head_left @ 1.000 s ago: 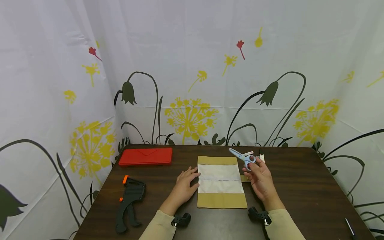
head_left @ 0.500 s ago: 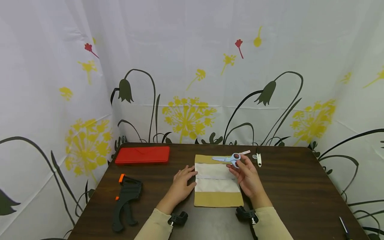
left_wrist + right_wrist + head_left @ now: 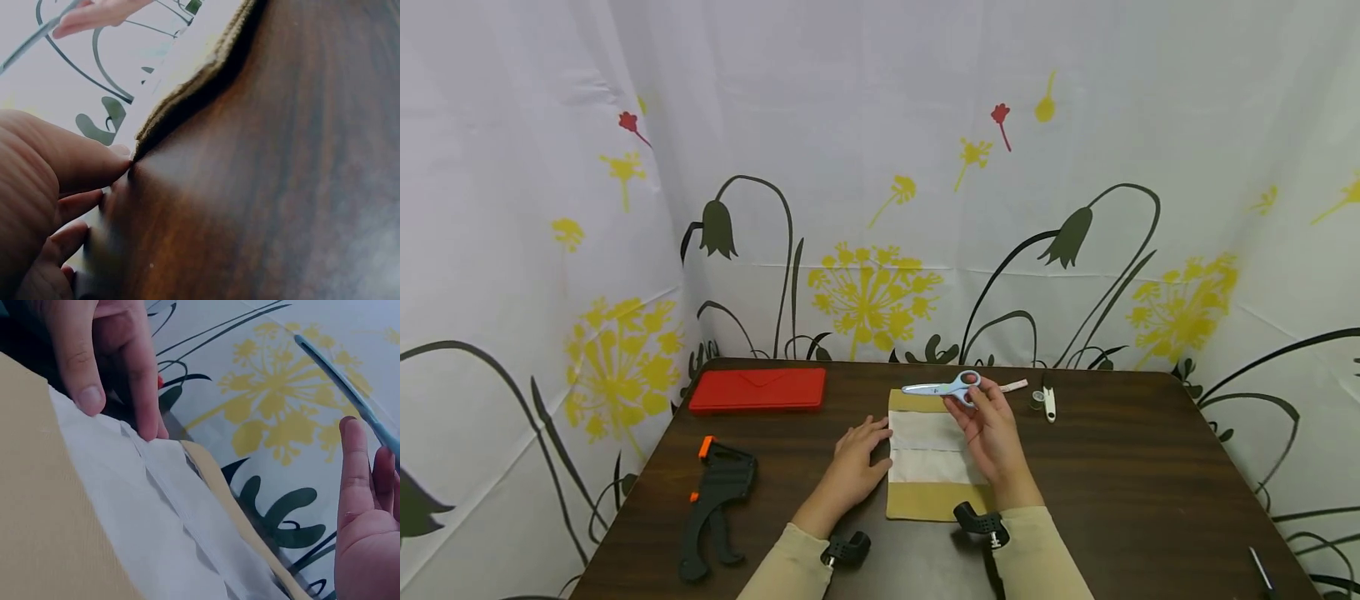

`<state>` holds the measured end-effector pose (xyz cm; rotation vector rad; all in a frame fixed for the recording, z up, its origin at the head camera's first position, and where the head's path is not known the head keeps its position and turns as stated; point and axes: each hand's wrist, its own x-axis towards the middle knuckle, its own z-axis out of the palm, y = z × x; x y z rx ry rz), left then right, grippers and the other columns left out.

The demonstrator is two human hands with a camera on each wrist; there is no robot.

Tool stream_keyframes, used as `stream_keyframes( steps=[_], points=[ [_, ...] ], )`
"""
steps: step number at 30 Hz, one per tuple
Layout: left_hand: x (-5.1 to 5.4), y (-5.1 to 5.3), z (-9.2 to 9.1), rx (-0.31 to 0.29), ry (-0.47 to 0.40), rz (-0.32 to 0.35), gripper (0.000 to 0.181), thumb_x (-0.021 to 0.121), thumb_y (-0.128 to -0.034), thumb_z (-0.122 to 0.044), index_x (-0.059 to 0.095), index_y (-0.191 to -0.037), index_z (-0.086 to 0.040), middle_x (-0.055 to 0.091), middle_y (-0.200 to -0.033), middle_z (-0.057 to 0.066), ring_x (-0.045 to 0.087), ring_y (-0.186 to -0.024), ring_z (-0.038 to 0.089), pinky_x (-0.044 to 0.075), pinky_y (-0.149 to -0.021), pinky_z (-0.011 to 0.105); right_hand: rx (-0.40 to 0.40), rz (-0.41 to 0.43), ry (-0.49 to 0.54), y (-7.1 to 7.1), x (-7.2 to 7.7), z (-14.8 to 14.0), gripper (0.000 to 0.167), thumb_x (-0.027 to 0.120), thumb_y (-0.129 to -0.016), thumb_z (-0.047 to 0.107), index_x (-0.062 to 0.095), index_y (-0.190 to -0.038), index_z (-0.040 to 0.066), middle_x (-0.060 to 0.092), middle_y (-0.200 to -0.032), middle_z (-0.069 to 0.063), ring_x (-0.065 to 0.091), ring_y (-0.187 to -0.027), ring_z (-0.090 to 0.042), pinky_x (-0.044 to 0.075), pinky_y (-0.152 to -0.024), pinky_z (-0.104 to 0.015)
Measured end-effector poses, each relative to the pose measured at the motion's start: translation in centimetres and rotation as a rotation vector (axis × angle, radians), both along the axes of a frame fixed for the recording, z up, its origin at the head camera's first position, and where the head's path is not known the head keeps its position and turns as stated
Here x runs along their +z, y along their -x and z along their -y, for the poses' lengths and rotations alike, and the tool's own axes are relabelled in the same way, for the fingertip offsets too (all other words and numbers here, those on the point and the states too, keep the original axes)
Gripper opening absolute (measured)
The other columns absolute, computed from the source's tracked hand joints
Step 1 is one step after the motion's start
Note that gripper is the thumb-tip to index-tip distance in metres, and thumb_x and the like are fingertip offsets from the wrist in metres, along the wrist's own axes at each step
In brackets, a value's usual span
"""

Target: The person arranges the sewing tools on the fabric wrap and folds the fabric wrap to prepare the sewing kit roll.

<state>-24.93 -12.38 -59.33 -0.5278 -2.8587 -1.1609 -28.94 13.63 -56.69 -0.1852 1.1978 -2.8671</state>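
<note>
The right hand (image 3: 996,446) pinches light-blue scissors with rounded loops (image 3: 953,389); their tiny marking is unreadable. The left hand (image 3: 852,468), fingers extended, touches a rectangular tan-and-white fabric piece (image 3: 921,431).

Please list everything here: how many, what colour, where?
Table: 1, dark brown, below
Flowered curtain: at least 1, white, behind
Cloth piece: 1, tan and white, centre
Scissors: 1, light blue, held up
Flat case: 1, red, far left
Handled tool: 1, dark and orange, left
Pale stick: 1, whitish, far edge
Small round item: 1, greyish, right of stick
Slim tool: 1, white, beside it
Pen-like item: 1, dark and silver, near right
Wrist cameras: 2, black, one per wrist
Sleeves: 2, beige, forearms
Left hand: 1, bare, at cloth's left edge
Right hand: 1, bare, holding scissors
</note>
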Motion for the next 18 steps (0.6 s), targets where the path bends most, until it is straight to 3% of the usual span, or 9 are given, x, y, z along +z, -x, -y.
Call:
stream_keyframes(
  steps=[9,13,18],
  points=[
    [0.1,-0.1,0.1,0.0,-0.003,-0.003,0.046,0.076,-0.0995,-0.011,0.067,-0.144,-0.004,0.055,-0.165,0.014,0.036,-0.163,0.042,0.022,-0.129,0.072,-0.042,0.005,-0.03,0.4,-2.3,1.2,0.02,0.052,-0.116,0.013,0.052,-0.135,0.012,0.065,-0.119,-0.006,0.078,-0.11,-0.021,0.061,-0.103,-0.035],
    [0.0,-0.2,0.1,-0.006,0.012,-0.006,0.046,0.077,-0.0996,-0.012,0.067,-0.144,-0.004,0.055,-0.165,0.014,0.037,-0.163,0.042,0.023,-0.128,0.072,-0.056,-0.002,-0.135,0.0,-2.8,1.4,0.029,0.053,-0.115,0.013,0.046,-0.143,0.005,0.062,-0.128,-0.009,0.077,-0.114,-0.024,0.061,-0.104,-0.037],
    [0.3,-0.2,0.0,-0.004,0.018,-0.015,0.046,0.077,-0.0993,-0.011,0.067,-0.144,-0.003,0.056,-0.164,0.015,0.037,-0.162,0.043,0.023,-0.127,0.074,-0.011,-0.005,-0.233,0.4,-3.2,1.5,0.043,0.051,-0.116,0.014,0.038,-0.153,-0.003,0.061,-0.129,-0.008,0.078,-0.115,-0.023,0.061,-0.104,-0.039]
  ],
)
